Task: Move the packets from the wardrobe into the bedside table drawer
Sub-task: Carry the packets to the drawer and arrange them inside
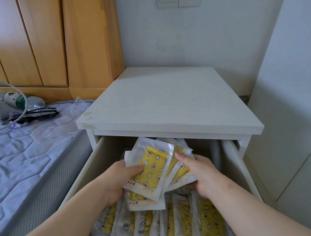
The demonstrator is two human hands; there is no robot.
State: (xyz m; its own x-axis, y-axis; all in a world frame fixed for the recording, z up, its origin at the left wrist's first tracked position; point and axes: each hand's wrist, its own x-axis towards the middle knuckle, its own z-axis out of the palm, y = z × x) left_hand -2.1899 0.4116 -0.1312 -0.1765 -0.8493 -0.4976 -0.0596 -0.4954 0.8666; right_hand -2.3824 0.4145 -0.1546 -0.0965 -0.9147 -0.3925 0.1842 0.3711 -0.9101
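Packets [154,169]: you grip the bundle with left hand [117,180] and right hand [199,172].
Risk: loose fan may slip, spilling outside drawer [237,162] below.

Fan of yellow packets [153,171] above open, packet-lined drawer [93,168]

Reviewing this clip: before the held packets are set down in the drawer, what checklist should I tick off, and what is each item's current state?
1. Drawer pulled open: ok.
2. Left hand and right hand both grip the bundle of packets: ok.
3. Bundle held above the drawer, between its side walls: ok.
4. Bundle squared up: not ok, the packets fan out unevenly.
5. Free room at the drawer's back: cannot tell, the bundle and the table top hide it.
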